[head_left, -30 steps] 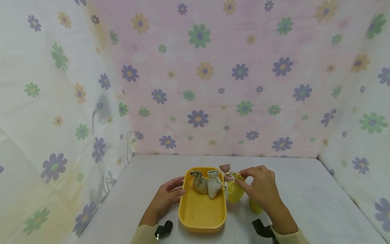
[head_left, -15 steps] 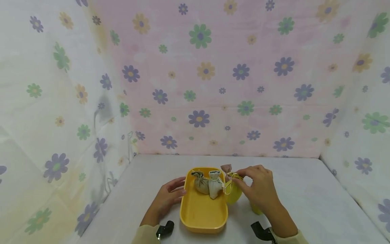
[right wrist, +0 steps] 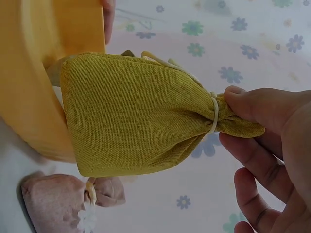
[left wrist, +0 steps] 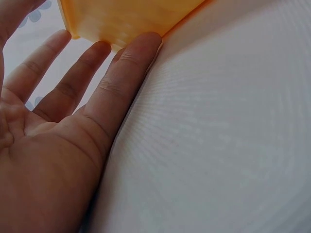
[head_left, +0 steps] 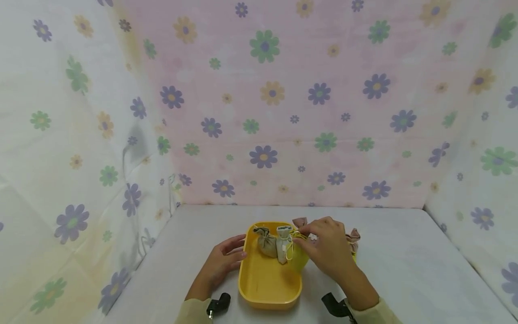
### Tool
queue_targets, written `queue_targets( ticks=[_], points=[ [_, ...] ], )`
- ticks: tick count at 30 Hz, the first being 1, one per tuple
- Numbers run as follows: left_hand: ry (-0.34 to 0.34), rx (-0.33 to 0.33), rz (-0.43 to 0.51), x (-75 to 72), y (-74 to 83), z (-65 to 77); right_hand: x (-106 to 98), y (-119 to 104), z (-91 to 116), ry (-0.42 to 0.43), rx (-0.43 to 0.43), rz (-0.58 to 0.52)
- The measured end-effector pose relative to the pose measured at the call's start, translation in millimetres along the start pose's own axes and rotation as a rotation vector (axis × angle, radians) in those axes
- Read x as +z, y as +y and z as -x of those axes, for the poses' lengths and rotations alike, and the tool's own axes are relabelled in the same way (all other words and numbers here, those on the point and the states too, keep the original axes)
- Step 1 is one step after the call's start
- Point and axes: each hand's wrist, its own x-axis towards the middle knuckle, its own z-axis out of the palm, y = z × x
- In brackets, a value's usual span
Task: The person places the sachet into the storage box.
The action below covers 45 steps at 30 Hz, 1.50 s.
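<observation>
My right hand [head_left: 329, 249] pinches the gathered neck of a yellow-green drawstring pouch [right wrist: 131, 116] between thumb and fingers. The pouch hangs over the right rim of a yellow tray [head_left: 270, 305], its bottom overlapping the tray wall in the right wrist view. Inside the tray's far half sit an olive-brown pouch [head_left: 267, 245] and a whitish pouch [head_left: 283, 243]. My left hand [head_left: 220, 261] lies along the tray's left side, its loosely extended fingertips at the wall [left wrist: 131, 24] in the left wrist view.
Just right of the tray stands a pinkish pouch [right wrist: 53, 194] with a white flower on its tie. Another brownish-pink pouch [head_left: 354, 237] shows partly behind my right hand. Flower-print cloth [head_left: 299, 135] walls the white table [head_left: 404, 261] at the back and sides.
My right hand has carried the yellow-green pouch leftward, from beside the tray to over its right rim. A brownish-pink pouch has come into view behind it. The left hand stays at the tray.
</observation>
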Motion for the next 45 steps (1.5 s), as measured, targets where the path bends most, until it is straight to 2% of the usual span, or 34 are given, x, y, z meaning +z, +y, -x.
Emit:
queue_targets(
  ticks=[11, 16, 21, 29, 35, 45],
  points=[
    [-0.019, 0.022, 0.027, 0.3, -2.0, -0.3, 21, -16, -9, -0.026, -0.030, 0.024],
    [-0.017, 0.027, 0.021, -0.4, -3.3, -1.0, 28, -24, -13, -0.023, -0.044, -0.042],
    [-0.015, 0.034, 0.012, -0.7, -2.8, -1.2, 34, -30, -18, -0.065, -0.007, -0.077],
    [-0.011, 0.010, 0.010, -0.7, -0.7, -2.0, 47, -35, -26, -0.172, 0.074, -0.096],
    [-0.013, 0.018, 0.002, -1.9, -1.1, -2.5, 57, -38, -30, -0.199, 0.101, -0.103],
    [-0.021, 0.006, 0.010, -3.2, -4.3, -2.7, 72, -46, -34, -0.288, 0.189, -0.049]
  ],
)
